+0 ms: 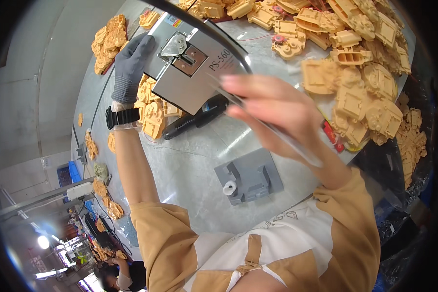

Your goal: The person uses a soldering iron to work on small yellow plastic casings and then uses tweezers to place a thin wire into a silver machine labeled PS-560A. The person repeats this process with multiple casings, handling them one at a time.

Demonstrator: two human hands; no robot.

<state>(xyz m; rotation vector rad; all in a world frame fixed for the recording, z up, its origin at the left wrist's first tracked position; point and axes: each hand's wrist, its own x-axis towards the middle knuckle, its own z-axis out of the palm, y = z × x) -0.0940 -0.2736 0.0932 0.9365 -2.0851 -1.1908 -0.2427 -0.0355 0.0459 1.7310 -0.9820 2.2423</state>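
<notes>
My left hand (pixel 132 61), in a grey glove, is pressed against the left edge of a silver box-shaped machine (pixel 175 92), its fingers bent along that edge. On the machine's face sits a metal mechanism (pixel 190 59) with a clear cover. My bare right hand (pixel 277 107), blurred by motion, pinches a pair of tweezers (pixel 292 142). The tweezers' tips point at the machine's face; whether they touch it or hold anything is too blurred to tell. A black pen-shaped electric screwdriver (pixel 192 121) lies just below the machine. Nearer me, a grey fixture (pixel 249 177) with a white knob rests on the table.
Yellow plastic housings are heaped at the right (pixel 355 92), some with red parts. More yellow housings (pixel 153 114) lie behind the machine, with another stack (pixel 110 43) at the far left. A red-handled tool (pixel 332 136) lies by the right heap. A person (pixel 124 275) sits at the lower left.
</notes>
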